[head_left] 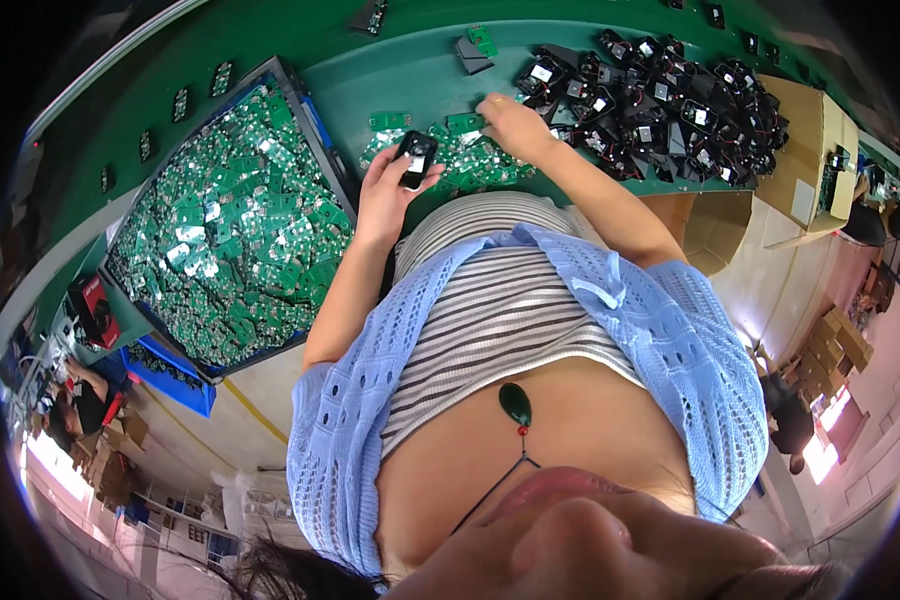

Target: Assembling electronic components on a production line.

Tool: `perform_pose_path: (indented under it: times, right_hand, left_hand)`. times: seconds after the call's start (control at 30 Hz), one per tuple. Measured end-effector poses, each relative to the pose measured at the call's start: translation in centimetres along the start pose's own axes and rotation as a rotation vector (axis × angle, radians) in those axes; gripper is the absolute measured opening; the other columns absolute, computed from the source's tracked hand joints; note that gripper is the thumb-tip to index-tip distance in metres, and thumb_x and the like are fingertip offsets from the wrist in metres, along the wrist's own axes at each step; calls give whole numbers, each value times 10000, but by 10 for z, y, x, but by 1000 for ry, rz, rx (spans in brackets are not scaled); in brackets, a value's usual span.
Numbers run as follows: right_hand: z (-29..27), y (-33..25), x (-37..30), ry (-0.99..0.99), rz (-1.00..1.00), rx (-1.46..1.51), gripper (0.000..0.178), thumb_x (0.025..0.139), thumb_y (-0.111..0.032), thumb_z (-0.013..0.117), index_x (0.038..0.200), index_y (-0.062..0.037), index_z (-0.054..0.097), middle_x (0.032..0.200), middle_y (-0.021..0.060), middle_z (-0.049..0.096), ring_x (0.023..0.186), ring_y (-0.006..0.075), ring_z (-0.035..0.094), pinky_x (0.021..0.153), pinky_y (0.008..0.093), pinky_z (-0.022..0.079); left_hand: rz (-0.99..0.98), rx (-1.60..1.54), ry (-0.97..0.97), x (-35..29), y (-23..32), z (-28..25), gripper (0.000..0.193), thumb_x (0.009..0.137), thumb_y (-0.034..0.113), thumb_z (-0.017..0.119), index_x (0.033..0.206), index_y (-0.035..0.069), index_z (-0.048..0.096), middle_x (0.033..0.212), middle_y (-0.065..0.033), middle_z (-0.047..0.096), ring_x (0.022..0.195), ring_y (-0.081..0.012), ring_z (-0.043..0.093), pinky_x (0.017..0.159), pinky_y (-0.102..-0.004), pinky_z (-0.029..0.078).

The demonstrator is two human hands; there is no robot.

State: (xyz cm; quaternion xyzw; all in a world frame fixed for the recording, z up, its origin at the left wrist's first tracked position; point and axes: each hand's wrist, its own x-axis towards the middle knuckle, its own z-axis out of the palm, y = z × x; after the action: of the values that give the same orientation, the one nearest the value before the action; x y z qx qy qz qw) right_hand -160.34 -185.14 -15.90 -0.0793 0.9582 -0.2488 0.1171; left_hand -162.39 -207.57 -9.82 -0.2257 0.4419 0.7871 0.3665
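My left hand (380, 196) is closed around a small black plastic housing (417, 158), whose open side faces up and shows a white patch inside. To its right, my right hand (518, 128) has its fingertips pinched at the right end of a green circuit board (464, 122). That board lies at the far edge of a loose pile of circuit boards (480, 163) on the green table, just in front of me. A single circuit board (390, 121) sits flat beyond my left hand.
A big black-rimmed tray (342, 178) heaped with circuit boards stands on the left. Many black housings with wires (660, 105) are piled at the right, beside a cardboard box (795, 150). Dark flat pieces (473, 57) lie at the back of the green table (370, 75).
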Motion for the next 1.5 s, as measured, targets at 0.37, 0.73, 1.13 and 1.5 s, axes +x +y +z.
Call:
perform_pose_path:
  times: [0.37, 0.73, 1.13, 1.5]
  right_hand:
    - [-38, -33, -43, 466, 97, 188, 342, 718, -202, 648, 1017, -85, 533, 875, 73, 521, 711, 216, 565, 587, 322, 451]
    - [-38, -35, -45, 413, 216, 684, 264, 769, -127, 597, 1010, -48, 520, 822, 76, 549, 692, 179, 548, 600, 273, 457]
    - [21, -13, -11, 130, 232, -219, 449, 701, -283, 644, 1003, 8, 484, 981, 163, 468, 930, 291, 516, 728, 346, 484]
    - [5, -3, -27, 302, 179, -197, 147, 716, -89, 535, 834, -2, 529, 840, 132, 556, 769, 252, 579, 646, 341, 494]
  left_hand:
    - [264, 312, 23, -19, -9, 45, 173, 846, 68, 478, 976, -47, 469, 870, -122, 571, 725, -195, 610, 575, -257, 510]
    - [328, 392, 137, -26, -29, 24, 195, 847, 62, 462, 1000, -57, 442, 883, -142, 561, 653, -210, 608, 561, -264, 516]
    - [224, 302, 123, -30, -27, 16, 208, 855, 90, 457, 1010, -44, 429, 900, -150, 560, 702, -229, 611, 611, -288, 515]
    - [255, 277, 56, -26, -17, 33, 206, 852, 95, 453, 1005, -40, 426, 886, -145, 558, 692, -239, 620, 593, -291, 521]
